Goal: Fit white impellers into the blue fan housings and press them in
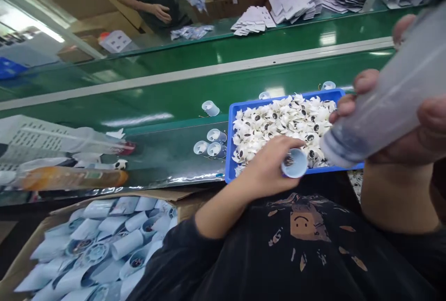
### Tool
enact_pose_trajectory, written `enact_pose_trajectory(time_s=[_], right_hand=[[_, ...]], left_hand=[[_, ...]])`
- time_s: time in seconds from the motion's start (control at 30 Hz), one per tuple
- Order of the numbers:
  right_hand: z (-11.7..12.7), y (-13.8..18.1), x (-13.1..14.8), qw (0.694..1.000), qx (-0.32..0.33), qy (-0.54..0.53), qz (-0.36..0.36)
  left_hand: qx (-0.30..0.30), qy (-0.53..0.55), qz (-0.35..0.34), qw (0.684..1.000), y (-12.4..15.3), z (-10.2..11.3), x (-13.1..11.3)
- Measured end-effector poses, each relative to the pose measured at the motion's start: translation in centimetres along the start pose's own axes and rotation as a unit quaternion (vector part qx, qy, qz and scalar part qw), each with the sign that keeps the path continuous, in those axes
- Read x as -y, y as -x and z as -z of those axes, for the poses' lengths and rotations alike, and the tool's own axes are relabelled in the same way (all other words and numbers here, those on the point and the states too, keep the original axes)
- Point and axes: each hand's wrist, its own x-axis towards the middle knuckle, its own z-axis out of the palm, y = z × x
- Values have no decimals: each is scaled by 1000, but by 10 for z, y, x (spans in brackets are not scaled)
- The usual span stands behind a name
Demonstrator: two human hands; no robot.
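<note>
My left hand (270, 161) is closed round a small translucent cup (294, 163), its open mouth facing me, held over the near edge of a blue tray (230, 152). The tray is heaped with small white parts with dark centres (278, 122). My right hand (400, 129) grips a long stack of nested translucent cups (386, 101), tilted with its lower end pointing down at the tray beside the single cup.
Several loose cups (211, 145) lie on the green belt (174, 96) left of the tray. A cardboard box (101, 250) full of cups sits at lower left. Across the belt, other people handle white cards (278, 8) and plastic bags (191, 31).
</note>
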Motion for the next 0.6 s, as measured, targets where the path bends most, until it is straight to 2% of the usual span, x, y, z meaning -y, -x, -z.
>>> enact_pose_trajectory(time_s=[0.07, 0.13, 0.2, 0.3, 0.4, 0.5, 0.6], right_hand=[[-18, -2, 5, 999, -35, -30, 21], [-28, 0, 6, 998, -48, -28, 20], [-29, 5, 7, 999, -39, -21, 5], [-23, 10, 6, 998, -14, -52, 28], [-21, 10, 4, 997, -14, -70, 41], [-23, 6, 3, 999, -30, -32, 6], [-22, -1, 3, 996, -62, 45, -52]], left_hand=[[18, 6, -35, 999, -13, -19, -4], [-4, 31, -46, 998, -17, -28, -10], [-24, 43, -47, 998, -19, -31, -16], [-31, 42, -42, 998, -19, -32, -21], [-37, 44, -34, 998, -20, -34, -22], [-36, 52, -27, 998, -21, -35, -23], [4, 67, 20, 998, -19, -32, -17]])
